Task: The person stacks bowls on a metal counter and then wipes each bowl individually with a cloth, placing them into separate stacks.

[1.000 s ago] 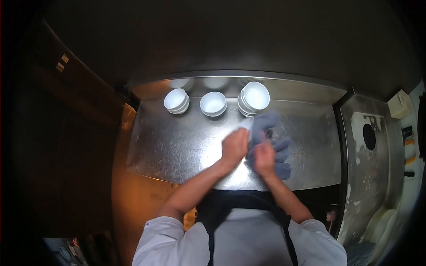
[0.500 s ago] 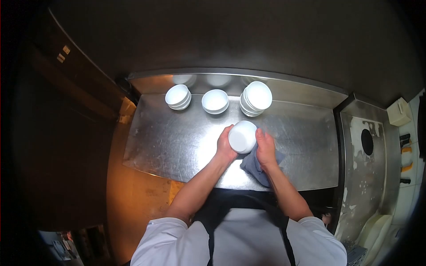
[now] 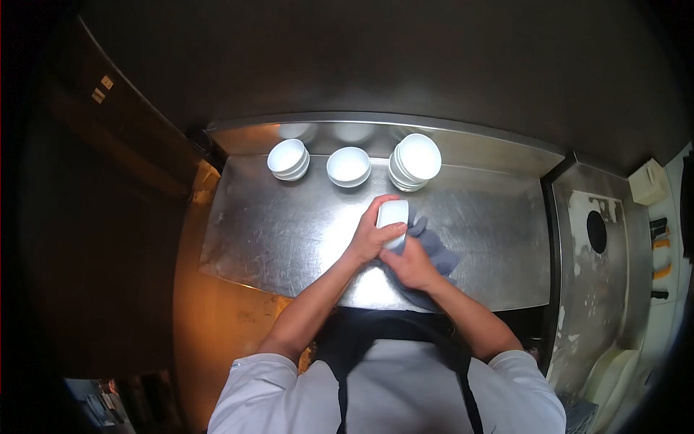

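A white bowl (image 3: 392, 214), turned on its side, is gripped by my left hand (image 3: 374, 231), with the fingers behind it and the thumb across its outside. My right hand (image 3: 410, 263) is closed at the bowl's lower right, on a grey-blue cloth (image 3: 436, 253). Part of that cloth shows at the bowl's right side, and the rest hangs down toward the counter's front edge. My right fingertips are hidden behind the bowl and cloth.
Along the back of the steel counter (image 3: 267, 224) stand a left stack of bowls (image 3: 288, 157), a middle stack (image 3: 348, 166) and a taller right stack (image 3: 419, 158). To the right are a wet steel surface with a dark round opening (image 3: 596, 231) and several knives (image 3: 661, 249).
The bowl has turned from showing its base to standing sideways. My left thumb has come across it. My right hand has moved left and down, below the bowl, with the cloth.
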Demonstrator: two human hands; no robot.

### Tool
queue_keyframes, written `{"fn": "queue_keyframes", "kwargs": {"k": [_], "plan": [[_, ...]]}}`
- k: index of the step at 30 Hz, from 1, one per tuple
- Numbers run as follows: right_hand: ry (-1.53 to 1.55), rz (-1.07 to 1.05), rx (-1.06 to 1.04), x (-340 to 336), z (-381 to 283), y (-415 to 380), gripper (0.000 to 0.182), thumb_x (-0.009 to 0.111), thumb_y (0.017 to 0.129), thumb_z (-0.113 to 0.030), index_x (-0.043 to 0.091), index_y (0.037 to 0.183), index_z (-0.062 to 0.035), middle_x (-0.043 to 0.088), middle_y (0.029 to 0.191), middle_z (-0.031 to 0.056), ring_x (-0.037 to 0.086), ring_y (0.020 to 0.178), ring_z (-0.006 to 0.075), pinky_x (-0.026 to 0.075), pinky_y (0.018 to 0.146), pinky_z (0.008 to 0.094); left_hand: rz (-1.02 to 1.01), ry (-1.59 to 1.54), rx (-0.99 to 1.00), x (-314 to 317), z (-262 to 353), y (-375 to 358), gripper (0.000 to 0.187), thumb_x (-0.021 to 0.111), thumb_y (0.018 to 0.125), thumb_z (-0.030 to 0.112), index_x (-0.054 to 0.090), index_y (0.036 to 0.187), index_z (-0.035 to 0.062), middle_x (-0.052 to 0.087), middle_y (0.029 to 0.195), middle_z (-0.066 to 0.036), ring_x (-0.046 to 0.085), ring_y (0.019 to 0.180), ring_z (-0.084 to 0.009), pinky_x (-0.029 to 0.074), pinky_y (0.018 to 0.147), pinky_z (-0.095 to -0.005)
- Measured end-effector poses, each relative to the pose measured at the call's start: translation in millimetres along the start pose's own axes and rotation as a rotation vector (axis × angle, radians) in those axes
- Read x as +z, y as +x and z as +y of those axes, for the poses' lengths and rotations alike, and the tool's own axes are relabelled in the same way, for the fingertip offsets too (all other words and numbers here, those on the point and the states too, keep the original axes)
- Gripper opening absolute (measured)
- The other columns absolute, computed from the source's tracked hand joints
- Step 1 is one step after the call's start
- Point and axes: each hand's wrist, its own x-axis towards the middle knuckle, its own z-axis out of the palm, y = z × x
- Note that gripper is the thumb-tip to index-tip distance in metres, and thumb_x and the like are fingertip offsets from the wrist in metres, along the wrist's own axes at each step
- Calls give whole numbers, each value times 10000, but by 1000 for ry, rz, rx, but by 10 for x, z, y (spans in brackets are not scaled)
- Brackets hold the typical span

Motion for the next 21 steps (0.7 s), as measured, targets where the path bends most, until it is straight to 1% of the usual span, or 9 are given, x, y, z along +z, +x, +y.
{"fn": "queue_keyframes", "kwargs": {"k": [2,6,9,11,13,16,19,20,21], "plan": [[575,6,225,42,-26,7,321,650,858,-83,570,1153,15,628,1099,224,592,1042,410,468,919,431,47,-276,33,-41,-127,-3,582,608,804,251,448,1338,84,549,1102,-82,559,976,-184,473,868,-321],[-680,-123,-519,-79,201,159,410,676,809,-54,556,1194,18,611,1151,237,580,1105,387,424,984,465,-21,-754,-315,-157,-75,80,542,623,879,279,447,1325,28,572,1142,-110,583,1041,-235,449,967,-360],[-720,-4,-426,-17,481,138,394,685,780,-37,575,1156,9,611,1134,256,579,1103,394,407,998,474,88,-494,-277,-162,-156,87,527,594,921,287,435,1343,15,563,1199,-134,588,1062,-262,437,999,-393],[-197,-55,293,109,110,141,294,666,803,-66,610,1088,-21,631,1085,259,580,1120,379,402,1002,476,293,34,74,-86,-355,22,473,568,939,274,457,1322,19,581,1188,-138,599,1055,-261,442,1004,-398],[-104,-25,164,147,40,103,266,658,821,-93,598,1059,8,651,998,254,611,1039,409,456,914,478,260,-256,10,-58,-210,18,482,550,955,298,441,1330,16,570,1212,-141,585,1087,-229,453,986,-375],[-843,-56,-747,19,383,179,236,677,828,-97,611,1015,31,667,940,216,644,913,376,499,792,427,-46,-652,-377,-384,-127,72,526,559,955,321,423,1352,4,565,1209,-146,552,1138,-201,453,961,-349],[-597,-25,-390,100,269,210,265,658,811,-89,571,1024,42,648,976,251,621,987,420,468,918,486,142,-473,-269,-245,-225,67,506,559,953,305,442,1351,15,575,1204,-145,555,1140,-209,452,966,-353],[-456,-220,362,99,23,227,286,645,761,-42,571,1027,30,611,1082,262,578,1080,408,420,994,502,184,-84,-106,-198,-301,37,491,504,967,332,439,1376,67,549,1270,-132,559,1145,-252,443,1000,-357],[-416,-214,206,121,29,207,285,643,751,-35,572,1019,30,612,1078,257,577,1077,406,424,982,496,263,113,75,-169,-328,52,488,512,971,310,427,1394,82,543,1269,-126,553,1140,-237,453,979,-345]]}}
